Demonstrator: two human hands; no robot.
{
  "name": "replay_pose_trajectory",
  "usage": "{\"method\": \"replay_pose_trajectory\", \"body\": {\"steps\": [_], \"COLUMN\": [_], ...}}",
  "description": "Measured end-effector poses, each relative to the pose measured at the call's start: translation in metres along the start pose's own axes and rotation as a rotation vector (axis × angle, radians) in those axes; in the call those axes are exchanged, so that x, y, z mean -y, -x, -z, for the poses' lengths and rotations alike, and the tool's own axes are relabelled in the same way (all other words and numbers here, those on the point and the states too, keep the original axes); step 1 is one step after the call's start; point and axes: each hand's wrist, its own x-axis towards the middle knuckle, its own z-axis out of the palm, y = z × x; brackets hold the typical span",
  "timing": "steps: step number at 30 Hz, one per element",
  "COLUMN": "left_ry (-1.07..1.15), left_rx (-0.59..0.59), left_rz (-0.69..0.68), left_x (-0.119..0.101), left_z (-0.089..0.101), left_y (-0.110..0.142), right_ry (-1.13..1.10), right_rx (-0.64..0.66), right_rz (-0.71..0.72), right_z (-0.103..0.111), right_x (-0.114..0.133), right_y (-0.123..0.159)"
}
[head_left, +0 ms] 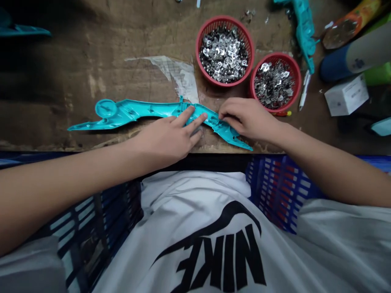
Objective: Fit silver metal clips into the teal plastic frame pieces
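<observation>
in the head view, your left grip [166,136] lies open, its fingers [200,120] spread flat across a long teal moulded plastic part [146,112]. your right grip [247,119] is narrower, its fingers curled down onto the same part, though you cannot tell from here whether its thumb closes beneath it.

the part lies under both grips on a wooden table [61,73], its long axis running crosswise, close to the near edge. its round-headed end reaches well out past your left grip, so that grip is nearer the longer stretch. its pointed end sits just past your right grip, angled toward you.

count one part under your grips and two more teal parts: one ahead and to the right of your right grip [304,28], the other far beyond your left grip, partly in shadow [21,30]. ahead of your right grip sit two red baskets [224,19] [301,77], each filled with small stamped metal pieces [222,55]. to the right of your right grip lie one white pen [304,90] and one white carton [346,95]. below your grips, a blue plastic crate [281,187] shows beyond the table's near edge.
</observation>
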Motion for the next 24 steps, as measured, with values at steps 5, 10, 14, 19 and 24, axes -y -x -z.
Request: {"method": "replay_pose_trajectory", "body": {"steps": [5,10,14,19,24], "left_ry": [0.107,0.010,-0.031,-0.155,-0.258], "left_rx": [-0.042,0.009,0.005,0.035,0.030], "left_rz": [0.010,-0.009,-0.016,-0.041,-0.058], "left_x": [0.003,0.001,0.000,-0.009,-0.017], "left_z": [-0.005,-0.004,-0.002,0.004,0.006], "left_y": [-0.001,-0.003,-0.004,-0.006,-0.009], "right_ry": [0.024,0.062,0.115,0.258,0.270], "right_rx": [0.010,0.008,0.026,-0.132,-0.157], "right_rz": [-0.005,0.025,0.048,-0.013,-0.047], "right_z": [-0.001,-0.006,-0.004,0.011,0.008], "right_x": [0.003,0.002,0.003,0.009,-0.002], "right_y": [0.001,0.001,0.002,-0.003,-0.013]}}
